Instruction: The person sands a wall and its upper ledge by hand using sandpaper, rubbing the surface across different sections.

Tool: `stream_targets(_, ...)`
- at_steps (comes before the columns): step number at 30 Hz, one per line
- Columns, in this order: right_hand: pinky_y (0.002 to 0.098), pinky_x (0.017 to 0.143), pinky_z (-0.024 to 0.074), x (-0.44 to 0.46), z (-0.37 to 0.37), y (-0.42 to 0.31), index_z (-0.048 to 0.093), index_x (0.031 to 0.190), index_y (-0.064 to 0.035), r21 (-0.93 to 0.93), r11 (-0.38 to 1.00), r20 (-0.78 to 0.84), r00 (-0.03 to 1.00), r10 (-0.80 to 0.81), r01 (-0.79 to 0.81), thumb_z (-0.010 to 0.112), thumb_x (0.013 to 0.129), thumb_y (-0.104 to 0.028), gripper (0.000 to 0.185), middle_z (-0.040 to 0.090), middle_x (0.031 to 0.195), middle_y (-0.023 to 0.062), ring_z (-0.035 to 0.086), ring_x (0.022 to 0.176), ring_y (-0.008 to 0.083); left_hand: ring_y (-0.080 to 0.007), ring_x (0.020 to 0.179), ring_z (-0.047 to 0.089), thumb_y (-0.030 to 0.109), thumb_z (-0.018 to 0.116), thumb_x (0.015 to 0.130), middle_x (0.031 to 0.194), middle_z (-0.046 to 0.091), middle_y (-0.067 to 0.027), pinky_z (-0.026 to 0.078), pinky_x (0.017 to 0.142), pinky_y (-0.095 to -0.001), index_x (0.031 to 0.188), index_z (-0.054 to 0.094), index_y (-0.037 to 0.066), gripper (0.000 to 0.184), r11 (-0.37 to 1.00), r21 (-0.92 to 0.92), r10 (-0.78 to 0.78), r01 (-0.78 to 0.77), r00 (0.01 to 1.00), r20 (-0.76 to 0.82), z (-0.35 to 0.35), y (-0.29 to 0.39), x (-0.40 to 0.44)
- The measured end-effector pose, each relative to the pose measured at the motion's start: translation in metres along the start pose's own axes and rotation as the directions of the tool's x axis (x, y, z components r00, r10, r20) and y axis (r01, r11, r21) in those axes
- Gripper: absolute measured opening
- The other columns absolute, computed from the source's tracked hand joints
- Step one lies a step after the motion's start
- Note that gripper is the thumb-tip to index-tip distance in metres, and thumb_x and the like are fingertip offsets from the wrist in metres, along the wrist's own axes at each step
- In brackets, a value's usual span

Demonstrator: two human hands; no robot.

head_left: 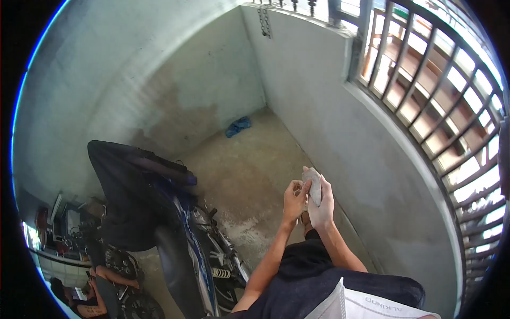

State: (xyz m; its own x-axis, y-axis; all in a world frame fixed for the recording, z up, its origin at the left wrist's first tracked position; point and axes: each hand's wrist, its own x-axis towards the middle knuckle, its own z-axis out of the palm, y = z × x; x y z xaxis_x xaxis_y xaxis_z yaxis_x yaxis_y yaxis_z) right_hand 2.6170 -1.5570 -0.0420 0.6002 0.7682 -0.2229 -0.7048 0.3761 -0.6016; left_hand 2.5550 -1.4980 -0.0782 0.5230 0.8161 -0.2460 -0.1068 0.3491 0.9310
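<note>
Gripping a flat grey piece (316, 191), the right hand (324, 207) has its fingers closed around it; the left hand (292, 203), fingers curled, meets its left edge, hold indeterminable. Open floor (239, 175) lies between motorcycle (178, 266), left, and wall (329, 117), right. Far: crumpled blue item (238, 127), contents indeterminable.

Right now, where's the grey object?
Head view, a little right of and below centre: the grey object is held in the right hand, the left hand close at its left side.
</note>
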Motion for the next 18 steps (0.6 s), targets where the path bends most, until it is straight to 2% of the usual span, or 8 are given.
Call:
stream_targets(4,0.0358,0.109,0.0363,0.11,0.032,-0.015,0.046,0.14,0.0049,-0.015,0.999,0.137,0.99,-0.027,0.029,0.042,0.103,-0.026,0.048,0.051,0.145,0.0123,0.048,0.13,0.0222,-0.0044,0.061,0.048,0.034,0.073,0.092,0.073,0.054,0.0035,0.038,0.054,-0.0211,0.09,0.056,0.007,0.031,0.988,0.018,0.152,-0.152,0.988,-0.011,0.007,0.03,0.111)
stream_targets(6,0.0357,0.112,0.0348,0.156,0.053,-0.018,0.043,0.142,0.0066,-0.227,0.973,0.191,0.982,-0.007,0.051,0.04,0.104,-0.022,0.048,0.05,0.146,0.0141,0.046,0.134,0.0236,-0.0046,0.063,0.05,0.033,0.073,0.092,0.074,0.054,0.0029,0.039,0.055,-0.021,0.091,0.055,0.007,0.031,0.99,-0.013,0.14,-0.14,0.989,-0.038,0.002,0.048,0.156)
stream_targets(7,0.0357,0.112,0.0348,0.181,0.066,-0.02,0.043,0.142,0.0066,-0.219,0.974,0.209,0.978,-0.005,0.051,0.04,0.104,-0.022,0.048,0.05,0.146,0.0141,0.046,0.134,0.0236,-0.0046,0.063,0.05,0.033,0.073,0.092,0.074,0.054,0.0029,0.039,0.055,-0.021,0.091,0.055,0.007,0.031,0.988,-0.006,0.157,-0.157,0.987,-0.047,-0.002,0.061,0.179)
stream_targets(9,0.0356,0.114,0.0333,0.231,0.091,-0.023,0.042,0.142,0.0077,-0.292,0.955,0.333,0.941,0.051,0.051,0.04,0.103,-0.02,0.048,0.049,0.146,0.016,0.045,0.135,0.0248,-0.0052,0.065,0.052,0.033,0.074,0.091,0.078,0.055,0.0011,0.041,0.057,-0.0213,0.094,0.056,0.006,0.033,0.974,0.011,0.226,-0.226,0.966,-0.122,-0.009,0.083,0.225)
stream_targets(13,0.0356,0.114,0.0333,0.312,0.137,-0.02,0.041,0.142,0.0084,-0.358,0.933,0.444,0.884,0.148,0.023,0.04,0.103,-0.02,0.048,0.049,0.146,0.0171,0.047,0.134,0.0249,-0.0059,0.071,0.056,0.033,0.075,0.09,0.088,0.06,-0.0011,0.044,0.06,-0.0213,0.104,0.058,0.004,0.035,0.944,0.007,0.323,-0.33,0.918,-0.232,-0.031,0.137,0.291)
stream_targets(15,0.0336,0.11,0.0354,0.355,0.151,-0.01,0.043,0.143,0.0046,-0.286,0.955,0.537,0.811,0.231,-0.083,0.042,0.103,-0.019,0.046,0.051,0.145,0.0128,0.047,0.132,0.021,-0.0064,0.078,0.058,0.031,0.075,0.091,0.098,0.064,-0.0025,0.045,0.063,-0.0218,0.112,0.06,0.003,0.039,0.937,-0.04,0.336,-0.347,0.927,-0.167,-0.052,0.16,0.321)
stream_targets(16,0.0336,0.11,0.0354,0.374,0.161,-0.005,0.043,0.143,0.0046,-0.289,0.953,0.541,0.807,0.237,-0.087,0.042,0.103,-0.019,0.046,0.051,0.145,0.0128,0.047,0.132,0.021,-0.0064,0.078,0.058,0.031,0.075,0.091,0.098,0.064,-0.0025,0.045,0.063,-0.0218,0.112,0.06,0.003,0.039,0.936,-0.041,0.338,-0.35,0.925,-0.175,-0.063,0.17,0.339)
stream_targets(18,0.0347,0.112,0.0361,0.409,0.181,0.01,0.043,0.142,0.007,-0.267,0.939,0.542,0.772,0.333,-0.217,0.042,0.102,-0.021,0.049,0.05,0.145,0.0166,0.049,0.131,0.0226,-0.0066,0.085,0.059,0.029,0.074,0.092,0.1,0.065,-0.0017,0.045,0.065,-0.0219,0.115,0.061,0.003,0.037,0.941,-0.051,0.318,-0.334,0.927,-0.198,-0.087,0.183,0.373)
